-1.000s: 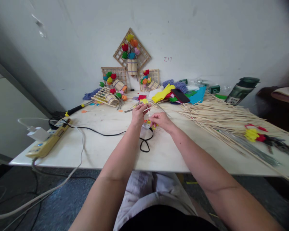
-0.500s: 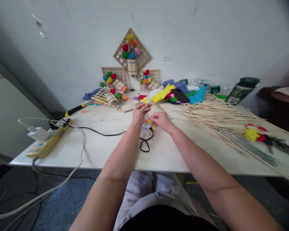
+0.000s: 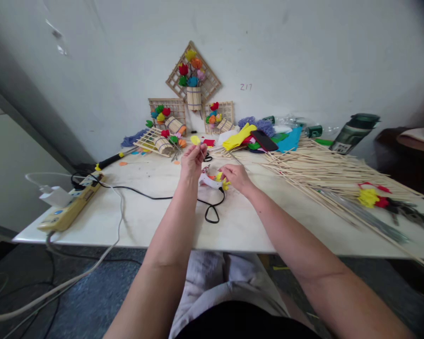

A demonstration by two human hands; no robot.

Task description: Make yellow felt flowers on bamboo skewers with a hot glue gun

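Note:
My left hand [image 3: 192, 162] is raised over the table, its fingertips pinched on a thin stem with a yellow felt petal [image 3: 195, 140] showing above them. Lower and to the right, my right hand [image 3: 236, 177] has thumb and fingers closed together just over some yellow felt petals [image 3: 226, 184]; whether it grips one is hidden. Between the hands lies a white glue gun [image 3: 211, 182], with orange bits beside it. Its black cord [image 3: 212, 221] loops on the tabletop. Behind my left hand, scissors [image 3: 207, 158] show partly.
Finished lattice panels with felt flowers [image 3: 193, 98] stand at the wall. Wooden sticks [image 3: 318, 165] spread across the right, near pliers [image 3: 411, 212] and a dark bottle [image 3: 355, 133]. Coloured felt [image 3: 239, 136] and a phone [image 3: 264, 141] lie behind. A power strip [image 3: 70, 202] sits left.
My left hand has moved left and slightly up with the yellow petal, uncovering the glue gun and the scissors handles. My right hand stays almost in place.

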